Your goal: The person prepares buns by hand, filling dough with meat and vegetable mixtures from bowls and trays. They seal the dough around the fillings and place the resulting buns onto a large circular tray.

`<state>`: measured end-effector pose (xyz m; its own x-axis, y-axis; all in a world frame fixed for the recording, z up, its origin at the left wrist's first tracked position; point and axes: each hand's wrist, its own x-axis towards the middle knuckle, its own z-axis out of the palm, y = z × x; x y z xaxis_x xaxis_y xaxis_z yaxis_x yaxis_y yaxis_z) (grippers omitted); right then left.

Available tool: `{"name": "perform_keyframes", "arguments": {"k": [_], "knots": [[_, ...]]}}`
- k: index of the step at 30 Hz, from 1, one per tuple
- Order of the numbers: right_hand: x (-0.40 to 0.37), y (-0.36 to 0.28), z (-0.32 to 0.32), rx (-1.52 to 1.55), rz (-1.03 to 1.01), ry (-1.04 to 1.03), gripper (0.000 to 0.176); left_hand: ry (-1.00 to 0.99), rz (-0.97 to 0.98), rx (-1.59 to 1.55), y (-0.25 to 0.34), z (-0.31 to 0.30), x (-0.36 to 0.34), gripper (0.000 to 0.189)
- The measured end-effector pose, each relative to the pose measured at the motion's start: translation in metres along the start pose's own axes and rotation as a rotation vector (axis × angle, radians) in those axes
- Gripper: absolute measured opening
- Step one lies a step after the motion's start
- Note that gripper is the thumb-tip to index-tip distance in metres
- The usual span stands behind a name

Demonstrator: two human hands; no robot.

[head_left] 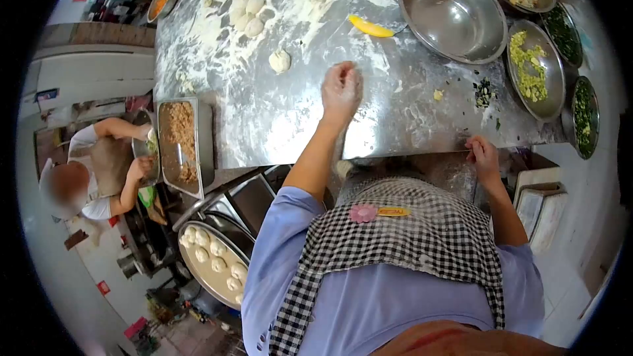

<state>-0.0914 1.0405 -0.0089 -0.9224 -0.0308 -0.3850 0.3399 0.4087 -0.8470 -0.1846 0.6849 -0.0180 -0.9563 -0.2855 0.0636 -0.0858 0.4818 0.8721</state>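
Over the metal table [283, 115], my left hand [342, 89] is raised with its fingers curled together and white with flour; whatever they may hold is hidden. Left of it sits a single small piece of dough [279, 60], apart from the hand. A yellow-handled tool [371, 26] with a thin end lies beyond my fingers, near a large steel bowl [453, 13]. My right hand [482, 156] is at the table's front edge, loosely bent with fingers apart and nothing visible in them.
Several dough pieces [247, 10] lie in flour at the far left. Bowls of chopped yellow-green filling [529, 66] and greens [583, 115] line the right. A tray of brown filling [178, 135] and a pan of buns [214, 260] are on the left, near another person [109, 158].
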Motion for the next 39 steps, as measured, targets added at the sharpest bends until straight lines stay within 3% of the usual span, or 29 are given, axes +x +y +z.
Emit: {"name": "perform_keyframes", "arguments": {"k": [5,8,12,14,17,19,21,22,25,26,27,28,29,30,31,33,37,38,39], "knots": [[0.0,0.017,-0.004,0.009,0.017,0.027,0.02,0.284,0.168,0.357,-0.049,-0.056,0.032,0.028],[-0.006,0.013,0.001,-0.12,-0.031,0.003,0.019,0.374,0.029,0.441,-0.07,-0.098,0.062,0.032],[-0.019,0.013,0.004,-0.186,-0.021,-0.002,0.015,0.415,0.112,0.566,-0.091,-0.134,0.129,0.036],[-0.027,0.013,0.005,-0.255,-0.05,0.041,0.014,0.403,0.151,0.627,-0.094,-0.139,0.166,0.036],[-0.046,-0.013,-0.001,-0.409,0.066,0.001,0.018,0.375,0.294,0.824,-0.107,-0.134,0.209,0.038],[-0.059,-0.008,0.004,-0.419,0.027,0.065,0.016,0.072,-0.025,0.85,-0.127,-0.137,0.241,0.036],[-0.065,-0.007,0.01,-0.403,0.116,0.019,0.019,-0.022,-0.006,0.733,-0.086,-0.138,0.231,0.029],[-0.066,-0.022,0.013,-0.371,0.194,-0.033,0.02,-0.035,0.141,0.664,-0.096,-0.144,0.238,0.031],[-0.061,-0.004,0.028,-0.392,0.11,-0.079,0.02,0.005,0.391,0.61,-0.034,-0.129,0.175,0.01],[-0.058,-0.01,0.032,-0.406,0.072,-0.089,0.02,-0.008,0.347,0.567,-0.019,-0.122,0.143,0.008],[-0.056,-0.011,0.037,-0.414,0.032,-0.108,0.02,-0.044,0.498,0.539,-0.015,-0.117,0.111,0.008],[-0.054,-0.006,0.04,-0.372,-0.035,-0.067,0.02,-0.14,0.503,0.477,-0.044,-0.109,0.09,0.01],[-0.05,-0.009,0.041,-0.367,-0.056,-0.062,0.019,-0.314,0.375,0.541,-0.029,-0.098,0.059,0.016],[-0.046,-0.012,0.042,-0.364,-0.077,-0.061,0.019,-0.286,0.716,0.641,-0.051,-0.088,0.043,0.02],[-0.043,-0.013,0.041,-0.363,-0.098,-0.063,0.018,-0.3,0.577,0.667,-0.037,-0.08,0.025,0.027],[-0.035,-0.01,0.037,-0.409,-0.142,-0.011,0.017,-0.13,0.728,0.642,-0.044,-0.068,0.028,0.031],[-0.027,-0.02,0.026,-0.377,-0.205,0.041,0.014,-0.244,0.747,0.594,-0.056,-0.051,0.034,0.028],[-0.026,-0.034,0.024,-0.219,0.038,-0.014,0.013,-0.257,0.704,0.522,-0.065,-0.05,0.03,0.026],[-0.026,-0.031,0.026,-0.259,-0.017,-0.012,0.013,-0.269,0.663,0.45,-0.072,-0.052,0.026,0.023]]}}
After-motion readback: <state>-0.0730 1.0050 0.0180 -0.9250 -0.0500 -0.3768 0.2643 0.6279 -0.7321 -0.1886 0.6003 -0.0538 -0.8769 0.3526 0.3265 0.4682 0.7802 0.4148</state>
